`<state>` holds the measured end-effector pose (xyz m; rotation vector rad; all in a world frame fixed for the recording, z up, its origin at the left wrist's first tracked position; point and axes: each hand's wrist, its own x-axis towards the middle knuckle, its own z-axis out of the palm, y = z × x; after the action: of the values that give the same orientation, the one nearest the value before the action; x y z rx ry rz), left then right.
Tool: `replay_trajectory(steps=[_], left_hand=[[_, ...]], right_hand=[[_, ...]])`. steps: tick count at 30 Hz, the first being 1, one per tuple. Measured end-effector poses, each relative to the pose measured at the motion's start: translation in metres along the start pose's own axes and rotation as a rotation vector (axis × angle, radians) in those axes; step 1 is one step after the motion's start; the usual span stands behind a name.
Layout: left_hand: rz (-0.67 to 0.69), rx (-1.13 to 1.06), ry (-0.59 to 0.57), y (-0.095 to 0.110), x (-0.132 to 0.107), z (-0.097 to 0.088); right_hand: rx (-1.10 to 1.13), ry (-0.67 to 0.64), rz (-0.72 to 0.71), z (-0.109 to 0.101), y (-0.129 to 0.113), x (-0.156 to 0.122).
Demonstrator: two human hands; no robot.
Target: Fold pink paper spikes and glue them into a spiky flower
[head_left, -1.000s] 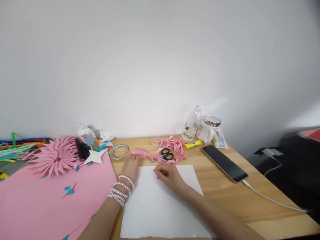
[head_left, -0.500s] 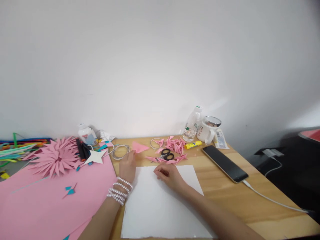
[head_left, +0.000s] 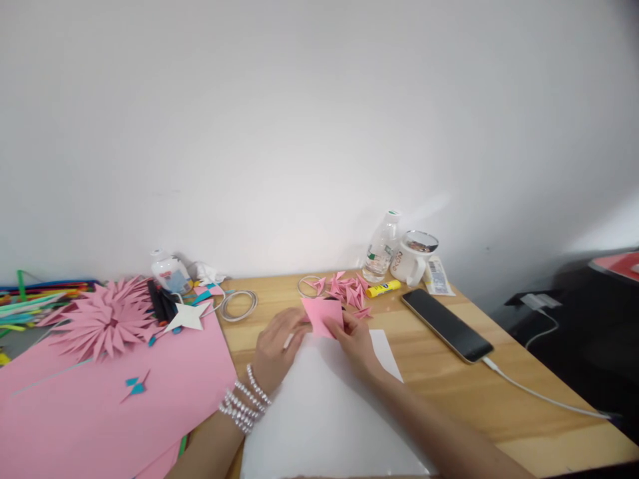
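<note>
A small pink square of paper [head_left: 321,315] is held up above the far edge of a white sheet [head_left: 324,419]. My right hand [head_left: 355,342] pinches it at the right side, thumb in front. At its left edge, the closed fingers of my left hand [head_left: 279,346] grip the paper; their tips are partly hidden. Pearl bracelets [head_left: 245,404] circle my left wrist. Just beyond the paper lie several pink folded paper pieces [head_left: 349,289]. The scissors there are mostly covered by the paper and my right hand.
A yellow glue stick [head_left: 383,288], water bottle [head_left: 382,249] and white mug [head_left: 412,259] stand or lie at the back right, near a phone [head_left: 446,324] on a cable. Leftward are a coiled cable [head_left: 238,306], white paper star [head_left: 187,317], pink paper flower [head_left: 110,319] and large pink sheets [head_left: 100,419].
My left hand has brought the pink paper from the back of the table to the right, above the white sheet. My right hand has moved slightly right and now grips it too.
</note>
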<state>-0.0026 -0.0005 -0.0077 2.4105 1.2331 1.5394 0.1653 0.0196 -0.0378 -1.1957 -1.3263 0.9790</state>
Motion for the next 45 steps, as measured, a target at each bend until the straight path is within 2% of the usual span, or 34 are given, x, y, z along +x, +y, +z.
replay_trajectory(steps=[2,4,5,7,10,17,20,23,27,30,38,41,45], left_hand=[[-0.321,-0.138,0.011,0.001,0.003,0.001],[-0.611,-0.329,-0.056,0.001,0.006,0.002],[-0.710,-0.433,-0.110,0.001,0.007,0.003],[-0.804,-0.634,-0.219,0.002,0.008,0.004],[-0.839,-0.827,-0.313,0.004,0.007,0.005],[-0.966,-1.037,-0.312,0.004,0.007,0.000],[-0.991,-1.010,-0.294,0.004,0.009,-0.001],[-1.014,-0.940,-0.279,0.001,0.010,-0.004],[-0.997,-0.916,-0.364,-0.003,0.010,-0.010],[-0.979,-0.932,-0.401,-0.003,0.012,-0.012],[-0.895,-0.970,-0.332,-0.001,0.015,-0.012],[-0.892,-0.963,-0.333,-0.002,0.015,-0.011],[-0.891,-0.974,-0.328,-0.001,0.016,-0.011]], right_hand=[[0.017,-0.023,0.017,0.001,-0.002,-0.001],[0.057,-0.054,0.029,0.002,-0.004,-0.002],[0.083,-0.072,0.031,0.003,-0.004,-0.003],[0.126,-0.113,0.031,0.004,-0.006,-0.004],[0.143,-0.192,0.022,0.005,-0.006,-0.005],[0.367,-0.163,0.202,0.006,0.003,-0.002],[0.403,-0.180,0.224,0.006,0.004,-0.002],[0.418,-0.274,0.220,0.007,0.003,-0.003],[0.432,-0.361,0.178,0.007,0.001,-0.005],[0.419,-0.350,0.178,0.006,0.001,-0.005],[0.388,-0.379,0.131,0.004,0.000,-0.004],[0.390,-0.389,0.188,0.004,0.000,-0.003],[0.576,-0.315,0.306,0.004,-0.004,-0.001]])
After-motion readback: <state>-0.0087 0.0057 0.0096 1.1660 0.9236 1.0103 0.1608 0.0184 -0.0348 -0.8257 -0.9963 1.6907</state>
